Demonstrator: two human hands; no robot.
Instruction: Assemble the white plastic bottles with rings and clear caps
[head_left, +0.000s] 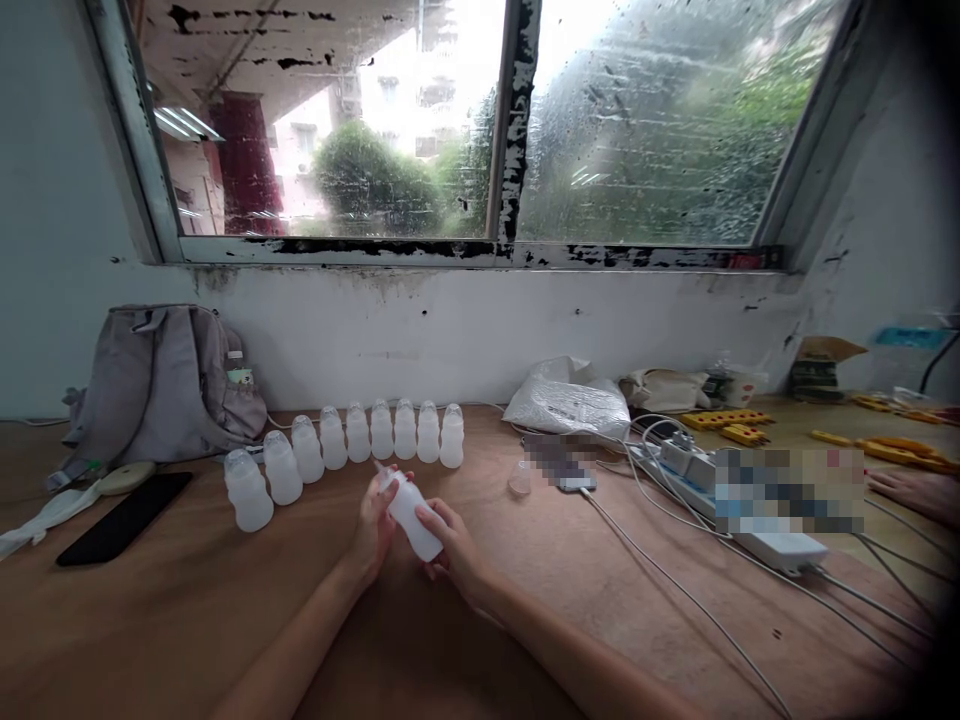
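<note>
A white, translucent baby bottle [417,530] is held tilted between my two hands, above the table. My left hand [375,515] closes round its top end, where a pointed nipple [380,467] sticks out toward the upper left. Around the lower body of the bottle my right hand [454,550] is wrapped, thumb on the near side. Beyond my hands several similar capped bottles [358,435] stand upright in a curved row. A small clear cap [519,480] lies on the table to the right of my hands.
A grey backpack [161,380] leans by the wall at left, near a black flat slab [124,518]. On the right are a phone [576,480] on a cable, a white power strip [784,548], a silvery plastic bag [570,398] and another person's hand [911,487].
</note>
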